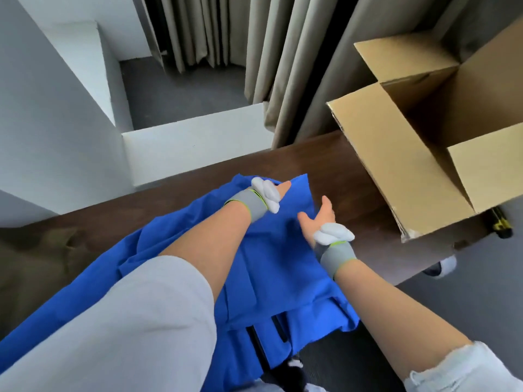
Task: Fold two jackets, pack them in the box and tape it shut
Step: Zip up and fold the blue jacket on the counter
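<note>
Blue jacket (pixel 271 264) is spread on the dark wood worktop (pixel 325 168), partly folded, w/ its near end hung over the front edge. L hand (pixel 273 192) is laid at the jacket's far edge; one straight finger is seen, the rest hidden, so a grip can't be told. R hand (pixel 319 219) is held open over the jacket, fingers spread, nothing held. Cardboard box (pixel 396 165) is set at the right, flaps open
</note>
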A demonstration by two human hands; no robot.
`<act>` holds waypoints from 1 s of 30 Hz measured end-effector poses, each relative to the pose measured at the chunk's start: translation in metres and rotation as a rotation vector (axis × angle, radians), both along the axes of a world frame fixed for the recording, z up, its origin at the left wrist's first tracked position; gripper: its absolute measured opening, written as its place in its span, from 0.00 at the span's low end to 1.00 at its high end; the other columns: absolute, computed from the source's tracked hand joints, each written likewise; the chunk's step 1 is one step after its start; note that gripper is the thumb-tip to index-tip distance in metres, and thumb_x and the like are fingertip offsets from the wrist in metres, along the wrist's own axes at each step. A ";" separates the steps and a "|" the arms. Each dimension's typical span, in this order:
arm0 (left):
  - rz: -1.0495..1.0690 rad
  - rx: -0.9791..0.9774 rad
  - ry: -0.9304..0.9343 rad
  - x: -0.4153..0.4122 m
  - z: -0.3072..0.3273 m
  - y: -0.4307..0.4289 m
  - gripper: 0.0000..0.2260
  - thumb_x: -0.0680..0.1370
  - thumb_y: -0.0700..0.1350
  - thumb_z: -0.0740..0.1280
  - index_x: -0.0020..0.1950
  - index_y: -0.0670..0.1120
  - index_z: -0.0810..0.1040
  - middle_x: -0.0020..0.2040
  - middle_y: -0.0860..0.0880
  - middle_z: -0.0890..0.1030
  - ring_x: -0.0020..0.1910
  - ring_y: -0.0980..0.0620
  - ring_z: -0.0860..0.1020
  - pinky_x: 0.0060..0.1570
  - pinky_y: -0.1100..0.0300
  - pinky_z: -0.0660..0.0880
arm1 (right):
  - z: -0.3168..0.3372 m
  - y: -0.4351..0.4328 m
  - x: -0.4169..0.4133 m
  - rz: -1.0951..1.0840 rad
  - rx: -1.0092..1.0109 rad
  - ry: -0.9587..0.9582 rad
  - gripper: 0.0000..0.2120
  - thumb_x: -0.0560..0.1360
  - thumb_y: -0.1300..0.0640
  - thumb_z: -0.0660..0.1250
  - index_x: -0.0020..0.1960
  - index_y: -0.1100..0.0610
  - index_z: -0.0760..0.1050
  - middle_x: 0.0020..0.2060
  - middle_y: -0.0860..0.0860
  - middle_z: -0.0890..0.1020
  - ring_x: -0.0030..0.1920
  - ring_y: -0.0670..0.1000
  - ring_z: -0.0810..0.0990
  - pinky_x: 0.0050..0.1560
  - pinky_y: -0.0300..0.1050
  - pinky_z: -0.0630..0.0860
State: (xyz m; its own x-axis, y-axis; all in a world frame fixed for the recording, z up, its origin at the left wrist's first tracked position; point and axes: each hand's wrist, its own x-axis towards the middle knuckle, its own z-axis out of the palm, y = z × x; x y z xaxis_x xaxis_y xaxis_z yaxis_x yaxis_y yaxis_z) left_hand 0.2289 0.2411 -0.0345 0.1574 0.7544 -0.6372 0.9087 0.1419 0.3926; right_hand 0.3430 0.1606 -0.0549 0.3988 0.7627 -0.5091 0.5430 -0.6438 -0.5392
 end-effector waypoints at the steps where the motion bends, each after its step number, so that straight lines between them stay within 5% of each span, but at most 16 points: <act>1: -0.014 -0.043 0.001 0.004 0.001 0.003 0.28 0.79 0.57 0.49 0.77 0.49 0.52 0.56 0.57 0.72 0.54 0.54 0.72 0.45 0.64 0.62 | 0.001 0.003 0.004 -0.003 -0.094 0.020 0.34 0.77 0.51 0.62 0.77 0.54 0.48 0.72 0.55 0.64 0.69 0.59 0.68 0.67 0.49 0.63; 3: 0.019 -0.148 -0.128 0.013 -0.001 0.014 0.38 0.72 0.66 0.52 0.75 0.43 0.59 0.41 0.53 0.69 0.38 0.55 0.68 0.33 0.68 0.57 | -0.004 0.006 0.011 -0.056 -0.131 0.113 0.32 0.76 0.50 0.63 0.76 0.53 0.53 0.67 0.55 0.71 0.63 0.58 0.73 0.64 0.48 0.68; 6: 0.076 -0.049 -0.045 0.026 0.005 0.033 0.27 0.77 0.66 0.55 0.57 0.44 0.77 0.49 0.46 0.77 0.54 0.51 0.75 0.37 0.66 0.61 | -0.018 0.009 0.021 -0.179 -0.042 0.232 0.21 0.74 0.57 0.66 0.66 0.58 0.69 0.51 0.54 0.78 0.50 0.56 0.78 0.56 0.48 0.75; 9: 0.081 -0.101 -0.103 0.044 -0.006 0.046 0.16 0.81 0.56 0.55 0.42 0.47 0.74 0.42 0.46 0.74 0.45 0.50 0.74 0.37 0.65 0.62 | -0.021 0.014 0.035 -0.164 0.008 0.199 0.12 0.75 0.59 0.66 0.57 0.61 0.75 0.43 0.52 0.78 0.43 0.53 0.76 0.46 0.44 0.73; 11: 0.190 -0.299 -0.341 0.060 -0.010 0.055 0.10 0.82 0.46 0.57 0.48 0.43 0.74 0.47 0.43 0.76 0.45 0.47 0.75 0.43 0.62 0.70 | -0.022 0.018 0.045 -0.148 0.034 0.154 0.11 0.76 0.58 0.66 0.57 0.61 0.75 0.44 0.51 0.77 0.45 0.54 0.76 0.46 0.42 0.71; 14: 0.197 -0.199 -0.373 0.077 -0.020 0.065 0.18 0.78 0.47 0.64 0.65 0.38 0.73 0.64 0.41 0.75 0.65 0.43 0.73 0.65 0.54 0.70 | -0.029 0.018 0.047 -0.111 0.041 0.099 0.17 0.77 0.54 0.65 0.63 0.59 0.72 0.52 0.53 0.77 0.54 0.56 0.76 0.54 0.44 0.71; 18: 0.023 0.030 -0.189 0.080 -0.035 0.057 0.09 0.74 0.52 0.68 0.50 0.49 0.76 0.54 0.50 0.74 0.53 0.45 0.73 0.50 0.63 0.66 | -0.035 0.014 0.035 -0.018 -0.016 -0.119 0.29 0.77 0.44 0.61 0.74 0.56 0.59 0.69 0.56 0.66 0.70 0.58 0.64 0.68 0.54 0.63; 21: -0.051 0.110 -0.025 0.068 -0.037 0.049 0.16 0.73 0.55 0.68 0.54 0.46 0.76 0.48 0.47 0.76 0.52 0.45 0.75 0.47 0.62 0.73 | -0.038 0.014 0.034 -0.120 -0.107 -0.056 0.26 0.79 0.40 0.53 0.65 0.60 0.65 0.59 0.58 0.73 0.61 0.60 0.72 0.56 0.49 0.69; 24: -0.214 -0.081 -0.018 0.064 -0.045 0.040 0.19 0.79 0.56 0.61 0.62 0.45 0.74 0.33 0.51 0.64 0.44 0.48 0.68 0.35 0.64 0.66 | -0.035 0.008 0.050 -0.054 -0.228 -0.134 0.30 0.78 0.35 0.46 0.58 0.59 0.69 0.53 0.57 0.77 0.54 0.60 0.76 0.49 0.47 0.69; 25: -0.246 -0.123 -0.026 0.067 -0.048 0.037 0.19 0.79 0.59 0.59 0.54 0.44 0.76 0.34 0.51 0.64 0.46 0.48 0.65 0.33 0.63 0.63 | -0.035 0.002 0.057 -0.022 -0.249 -0.186 0.31 0.77 0.34 0.45 0.56 0.59 0.70 0.53 0.57 0.78 0.54 0.60 0.77 0.49 0.47 0.70; 27: -0.198 -0.102 -0.079 0.079 -0.050 0.036 0.21 0.79 0.59 0.57 0.34 0.47 0.64 0.42 0.48 0.67 0.49 0.50 0.62 0.30 0.65 0.55 | -0.038 -0.016 0.063 0.032 -0.294 -0.274 0.30 0.77 0.34 0.44 0.54 0.58 0.70 0.54 0.57 0.78 0.54 0.60 0.77 0.49 0.47 0.70; 30: -0.146 0.004 -0.097 0.092 -0.049 0.044 0.18 0.80 0.51 0.54 0.33 0.48 0.55 0.41 0.51 0.63 0.50 0.52 0.57 0.29 0.66 0.50 | -0.043 -0.028 0.060 0.056 -0.319 -0.315 0.28 0.79 0.37 0.44 0.57 0.59 0.70 0.56 0.58 0.79 0.57 0.60 0.77 0.50 0.46 0.70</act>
State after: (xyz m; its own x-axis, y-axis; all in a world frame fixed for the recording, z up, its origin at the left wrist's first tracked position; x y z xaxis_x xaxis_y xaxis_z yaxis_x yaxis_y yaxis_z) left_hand 0.3208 0.2851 -0.0832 0.3262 0.7212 -0.6112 0.8776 0.0093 0.4793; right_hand 0.4032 0.1325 -0.0977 0.5341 0.6124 -0.5828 0.6878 -0.7156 -0.1216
